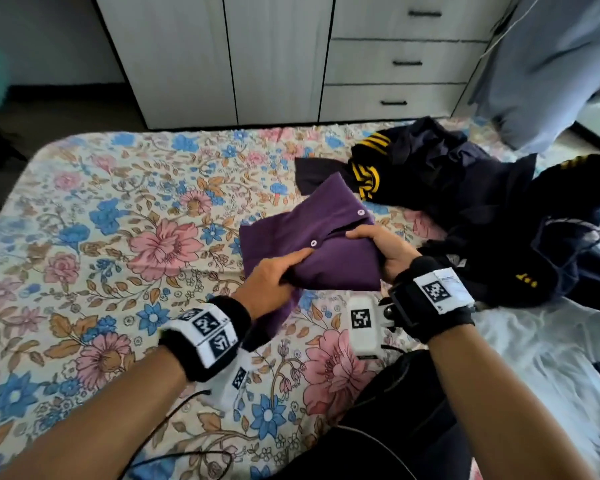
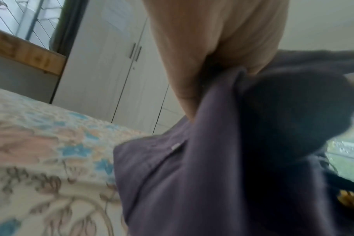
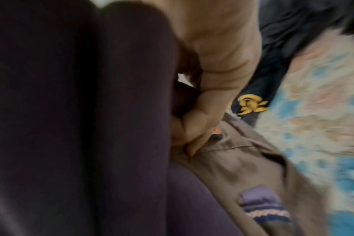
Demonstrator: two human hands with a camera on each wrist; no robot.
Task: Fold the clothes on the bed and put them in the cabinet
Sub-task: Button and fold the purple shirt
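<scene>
Purple shirt [image 1: 321, 244] partly folded on flowered bedsheet [image 1: 118, 237], mid-bed, two white snaps showing. Left hand [image 1: 274, 275] grips near-left edge of shirt, thumb on top, fingers tucked beneath. Right hand [image 1: 381, 249] grips right edge, fingers curled over fold. Heap of dark navy clothes [image 1: 465, 202] with yellow stripes just beside shirt, to right. White cabinet [image 1: 257, 57] with doors and drawers stands beyond bed's far edge. Wrist views blurred: purple cloth close against palms.
</scene>
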